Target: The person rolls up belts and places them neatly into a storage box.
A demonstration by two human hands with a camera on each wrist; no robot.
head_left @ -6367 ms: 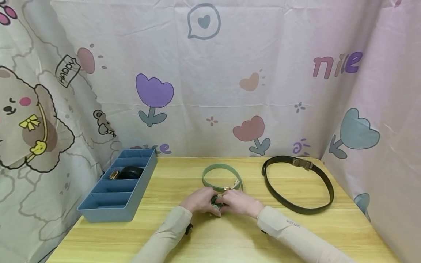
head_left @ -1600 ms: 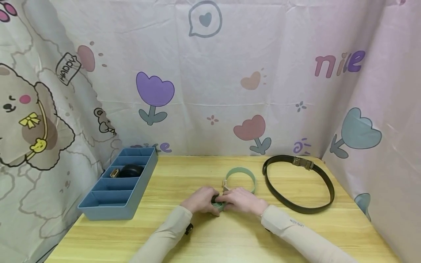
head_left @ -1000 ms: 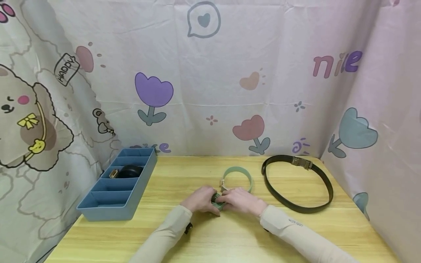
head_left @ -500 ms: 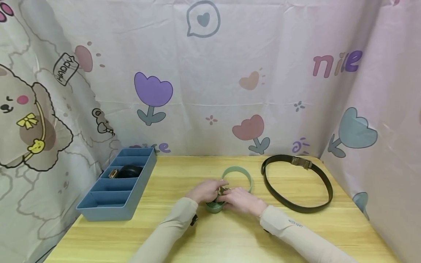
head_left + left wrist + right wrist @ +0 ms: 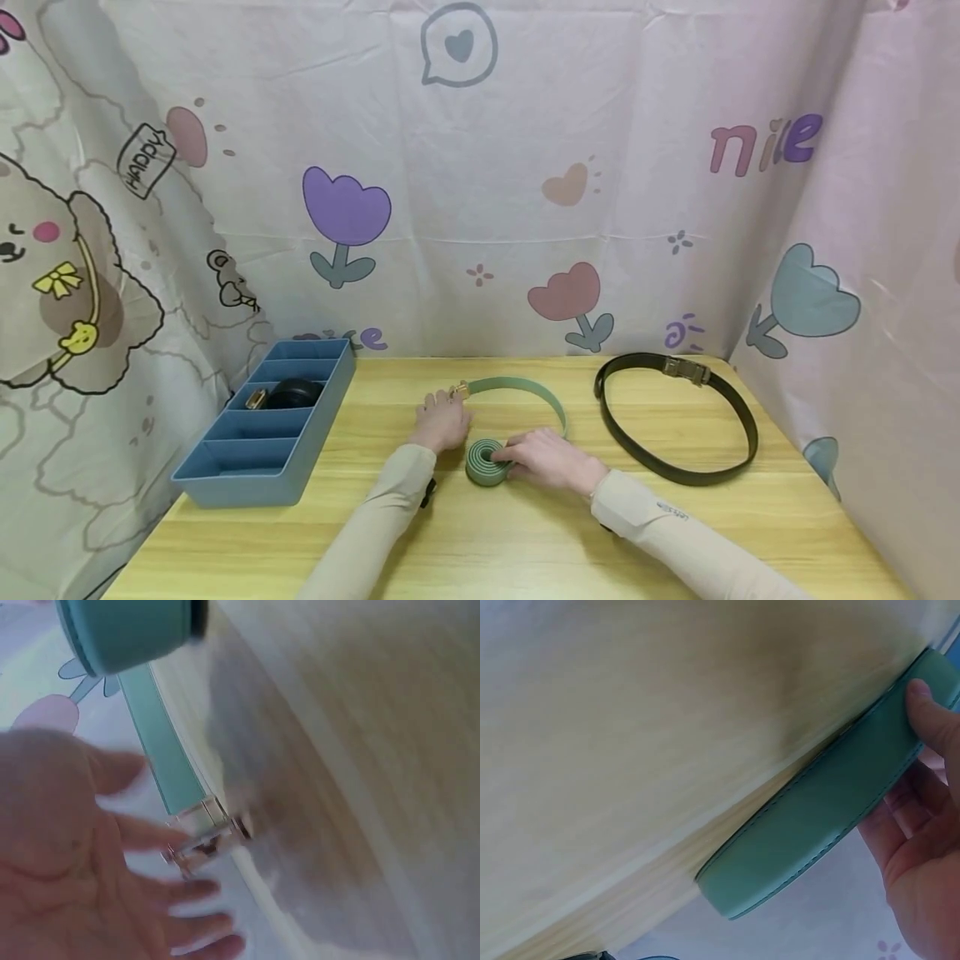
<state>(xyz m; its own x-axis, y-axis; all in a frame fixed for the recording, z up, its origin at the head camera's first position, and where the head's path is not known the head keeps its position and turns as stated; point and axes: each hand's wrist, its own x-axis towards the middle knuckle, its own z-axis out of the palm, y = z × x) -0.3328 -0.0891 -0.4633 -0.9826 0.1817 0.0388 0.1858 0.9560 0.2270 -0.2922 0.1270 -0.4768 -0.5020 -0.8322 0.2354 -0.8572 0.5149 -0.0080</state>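
A green belt stands on edge on the table, its near part wound into a tight roll (image 5: 482, 467). My right hand (image 5: 552, 461) pinches the roll at its right side, the index finger at the coil's centre; in the right wrist view the thumb (image 5: 928, 712) lies along the belt's stitched strap (image 5: 810, 802). The unrolled length (image 5: 517, 384) arcs behind both hands to a gold buckle (image 5: 460, 388). My left hand (image 5: 441, 422) is beside that buckle with fingers spread; in the left wrist view its fingers (image 5: 146, 832) overlap the buckle without curling round it.
A blue divided box (image 5: 281, 450) stands at the left, a rolled black belt (image 5: 295, 393) with a gold buckle in one compartment. At the right, a black belt (image 5: 678, 477) lies in a wide loop. A printed curtain (image 5: 465, 167) hangs behind the table.
My left hand has let go of the roll and moved back and left. The buckle end has swung left, widening the belt's arc. My right hand has stayed at the roll.
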